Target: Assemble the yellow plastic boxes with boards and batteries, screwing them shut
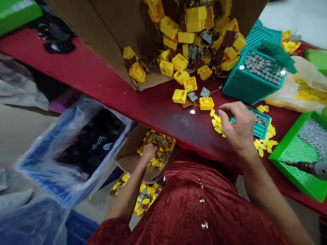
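Note:
My left hand [150, 150] reaches down into a cardboard box [127, 160] below the table edge, among small yellow and grey parts [163, 154]; its fingers are blurred and partly hidden. Above the table my right hand [238, 126] is half curled, thumb and forefinger a little apart with nothing visible between them. It hovers by a small teal tray [262, 131] of button cells and loose flat yellow pieces [217, 124]. Left of it lie open yellow cases [206, 103], grey boards and a round silver disc on wires [192, 112].
A large tipped carton [102, 37] spills more yellow cases. Stacked teal trays [251, 80] hold button cells. A power screwdriver [311, 168] extends over a green basket [283, 156] of small metal pieces. A plastic-lined blue crate [38, 163] with black items stands lower left.

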A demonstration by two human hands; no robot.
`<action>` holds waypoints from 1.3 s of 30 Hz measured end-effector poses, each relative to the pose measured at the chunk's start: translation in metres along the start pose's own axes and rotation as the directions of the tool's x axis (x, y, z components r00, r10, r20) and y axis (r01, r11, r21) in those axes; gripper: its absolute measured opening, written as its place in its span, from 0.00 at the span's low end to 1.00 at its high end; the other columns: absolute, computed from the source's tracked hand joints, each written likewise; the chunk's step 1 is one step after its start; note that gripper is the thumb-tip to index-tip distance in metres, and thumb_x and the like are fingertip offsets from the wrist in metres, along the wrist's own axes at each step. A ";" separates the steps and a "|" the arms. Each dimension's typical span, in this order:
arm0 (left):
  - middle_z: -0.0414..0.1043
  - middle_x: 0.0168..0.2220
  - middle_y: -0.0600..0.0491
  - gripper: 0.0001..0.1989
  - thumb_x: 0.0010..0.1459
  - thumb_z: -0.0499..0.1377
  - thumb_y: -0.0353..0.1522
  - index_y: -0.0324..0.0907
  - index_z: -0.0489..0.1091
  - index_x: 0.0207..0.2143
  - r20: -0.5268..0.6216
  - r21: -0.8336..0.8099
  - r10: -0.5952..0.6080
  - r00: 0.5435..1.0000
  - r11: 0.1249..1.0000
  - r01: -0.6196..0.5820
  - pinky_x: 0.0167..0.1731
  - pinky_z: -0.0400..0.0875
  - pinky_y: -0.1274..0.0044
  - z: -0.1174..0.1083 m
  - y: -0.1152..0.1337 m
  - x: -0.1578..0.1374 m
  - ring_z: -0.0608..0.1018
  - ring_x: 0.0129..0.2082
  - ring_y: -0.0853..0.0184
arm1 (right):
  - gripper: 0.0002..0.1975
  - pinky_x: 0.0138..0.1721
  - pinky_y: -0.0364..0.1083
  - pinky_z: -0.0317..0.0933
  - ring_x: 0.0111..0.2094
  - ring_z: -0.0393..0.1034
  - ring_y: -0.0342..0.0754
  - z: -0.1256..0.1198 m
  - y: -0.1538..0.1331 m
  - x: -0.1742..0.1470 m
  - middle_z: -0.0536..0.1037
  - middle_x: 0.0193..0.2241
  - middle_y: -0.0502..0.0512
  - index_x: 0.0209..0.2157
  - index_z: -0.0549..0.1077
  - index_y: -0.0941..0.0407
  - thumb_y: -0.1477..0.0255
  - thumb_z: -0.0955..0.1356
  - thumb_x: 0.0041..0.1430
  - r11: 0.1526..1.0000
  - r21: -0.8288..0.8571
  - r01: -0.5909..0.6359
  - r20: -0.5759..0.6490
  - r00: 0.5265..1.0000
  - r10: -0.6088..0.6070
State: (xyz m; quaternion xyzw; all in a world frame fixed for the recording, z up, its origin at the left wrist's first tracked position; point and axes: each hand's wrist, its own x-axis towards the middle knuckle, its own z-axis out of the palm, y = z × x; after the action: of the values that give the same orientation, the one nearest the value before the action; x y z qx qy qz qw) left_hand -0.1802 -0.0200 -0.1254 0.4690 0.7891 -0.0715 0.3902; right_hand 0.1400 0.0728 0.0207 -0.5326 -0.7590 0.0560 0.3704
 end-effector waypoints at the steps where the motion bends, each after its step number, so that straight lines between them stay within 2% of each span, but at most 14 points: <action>1: 0.77 0.61 0.44 0.23 0.71 0.67 0.42 0.40 0.74 0.62 -0.043 -0.080 -0.041 0.998 0.996 0.037 0.54 0.83 0.59 -0.007 -0.001 0.000 0.82 0.56 0.54 | 0.07 0.44 0.51 0.70 0.40 0.77 0.51 0.005 0.004 0.009 0.82 0.37 0.57 0.38 0.78 0.53 0.71 0.67 0.69 1.000 -0.013 -0.005 0.027 1.000 0.005; 3: 0.80 0.52 0.46 0.17 0.75 0.62 0.41 0.38 0.75 0.57 -0.168 -0.257 -0.108 0.980 0.964 0.063 0.50 0.84 0.64 -0.021 -0.001 -0.003 0.84 0.49 0.58 | 0.10 0.48 0.55 0.70 0.44 0.77 0.54 0.015 0.011 0.032 0.83 0.40 0.59 0.40 0.79 0.54 0.72 0.65 0.70 0.997 -0.074 -0.021 0.110 0.994 0.029; 6: 0.74 0.35 0.54 0.18 0.80 0.42 0.35 0.41 0.71 0.47 -0.392 -0.469 -0.138 0.909 0.880 -0.069 0.41 0.82 0.74 -0.041 0.009 -0.012 0.80 0.32 0.68 | 0.14 0.55 0.60 0.69 0.51 0.76 0.61 0.038 0.021 0.073 0.82 0.47 0.65 0.44 0.81 0.55 0.74 0.63 0.70 0.977 -0.205 -0.051 0.291 0.950 0.111; 10: 0.73 0.40 0.56 0.06 0.67 0.52 0.29 0.45 0.64 0.46 -0.574 -0.595 -0.136 0.808 0.746 -0.297 0.33 0.79 0.77 -0.054 0.029 -0.031 0.72 0.23 0.74 | 0.15 0.59 0.59 0.69 0.54 0.74 0.61 0.068 0.028 0.108 0.81 0.51 0.66 0.47 0.80 0.56 0.77 0.63 0.70 0.973 -0.228 -0.018 0.425 0.898 0.116; 13: 0.72 0.39 0.56 0.12 0.56 0.61 0.30 0.45 0.67 0.43 -0.627 -0.623 -0.108 0.772 0.664 -0.413 0.27 0.74 0.78 -0.054 0.038 -0.057 0.73 0.25 0.73 | 0.18 0.57 0.55 0.70 0.52 0.74 0.57 0.072 0.034 0.115 0.81 0.49 0.63 0.49 0.80 0.56 0.79 0.61 0.70 0.975 -0.212 0.068 0.436 0.900 0.032; 18: 0.79 0.38 0.53 0.05 0.66 0.62 0.34 0.45 0.78 0.41 -0.804 -0.282 0.225 0.550 0.670 -0.687 0.39 0.76 0.74 -0.065 0.064 -0.094 0.80 0.36 0.66 | 0.18 0.53 0.56 0.71 0.51 0.74 0.59 0.054 0.042 0.112 0.80 0.50 0.67 0.48 0.80 0.59 0.82 0.62 0.63 0.932 -0.357 0.062 0.409 0.907 0.097; 20: 0.82 0.39 0.52 0.08 0.66 0.63 0.33 0.45 0.81 0.45 -0.806 -0.136 0.387 0.447 0.614 -0.778 0.43 0.78 0.72 -0.075 0.087 -0.089 0.82 0.39 0.64 | 0.17 0.52 0.56 0.72 0.54 0.74 0.61 0.050 0.035 0.110 0.80 0.50 0.69 0.44 0.80 0.60 0.84 0.63 0.61 0.923 -0.380 0.057 0.406 0.907 0.110; 21: 0.84 0.45 0.49 0.09 0.67 0.63 0.33 0.44 0.81 0.47 -0.789 -0.074 0.469 0.397 0.568 -0.820 0.46 0.78 0.71 -0.080 0.101 -0.082 0.84 0.44 0.62 | 0.16 0.51 0.56 0.72 0.54 0.75 0.61 0.050 0.029 0.109 0.80 0.51 0.69 0.44 0.80 0.60 0.84 0.62 0.62 0.920 -0.387 0.058 0.417 0.901 0.119; 23: 0.85 0.53 0.46 0.10 0.69 0.64 0.35 0.43 0.82 0.49 -0.728 0.043 0.608 0.318 0.502 -0.864 0.61 0.74 0.63 -0.086 0.131 -0.064 0.83 0.55 0.56 | 0.19 0.49 0.54 0.73 0.53 0.77 0.61 0.049 0.015 0.107 0.80 0.53 0.71 0.46 0.79 0.62 0.84 0.60 0.66 0.902 -0.431 0.036 0.467 0.864 0.188; 25: 0.84 0.57 0.44 0.14 0.67 0.68 0.37 0.42 0.81 0.52 -0.646 0.119 0.701 0.304 0.485 -0.866 0.68 0.67 0.58 -0.087 0.159 -0.045 0.80 0.61 0.50 | 0.22 0.48 0.54 0.72 0.52 0.79 0.61 0.047 0.000 0.105 0.77 0.57 0.76 0.52 0.78 0.65 0.84 0.57 0.68 0.858 -0.514 -0.002 0.510 0.803 0.308; 27: 0.82 0.62 0.42 0.20 0.64 0.70 0.36 0.41 0.79 0.57 -0.560 0.197 0.750 0.352 0.533 -0.823 0.69 0.66 0.56 -0.084 0.182 -0.034 0.76 0.66 0.45 | 0.25 0.49 0.53 0.71 0.53 0.79 0.63 0.041 -0.011 0.103 0.75 0.59 0.80 0.57 0.76 0.68 0.85 0.55 0.69 0.816 -0.577 -0.028 0.520 0.758 0.394; 29: 0.79 0.65 0.40 0.25 0.64 0.71 0.36 0.40 0.77 0.61 -0.473 0.283 0.782 0.405 0.570 -0.771 0.67 0.66 0.54 -0.080 0.198 -0.029 0.71 0.70 0.42 | 0.26 0.49 0.53 0.70 0.55 0.79 0.65 0.034 -0.016 0.101 0.74 0.60 0.82 0.59 0.75 0.70 0.85 0.54 0.70 0.803 -0.595 -0.037 0.521 0.743 0.420; 31: 0.77 0.67 0.39 0.28 0.64 0.71 0.34 0.40 0.74 0.65 -0.412 0.351 0.809 0.419 0.565 -0.746 0.65 0.67 0.53 -0.078 0.207 -0.030 0.69 0.72 0.40 | 0.26 0.49 0.52 0.69 0.55 0.78 0.65 0.029 -0.017 0.100 0.75 0.60 0.81 0.60 0.75 0.70 0.85 0.54 0.70 0.801 -0.597 -0.042 0.525 0.735 0.429; 39: 0.80 0.63 0.39 0.19 0.69 0.65 0.27 0.42 0.79 0.60 -0.358 0.453 0.893 0.273 0.422 -0.785 0.63 0.70 0.53 -0.073 0.214 -0.019 0.76 0.68 0.44 | 0.25 0.49 0.52 0.71 0.55 0.79 0.63 0.029 -0.009 0.093 0.75 0.61 0.77 0.58 0.78 0.67 0.82 0.56 0.73 0.831 -0.552 -0.070 0.521 0.748 0.410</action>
State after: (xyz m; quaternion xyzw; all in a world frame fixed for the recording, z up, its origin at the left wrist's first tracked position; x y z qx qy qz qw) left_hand -0.0446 0.1199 -0.0085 0.8464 0.4829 0.2114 0.0760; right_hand 0.0999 0.1567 0.0509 -0.6572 -0.7470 0.0787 -0.0617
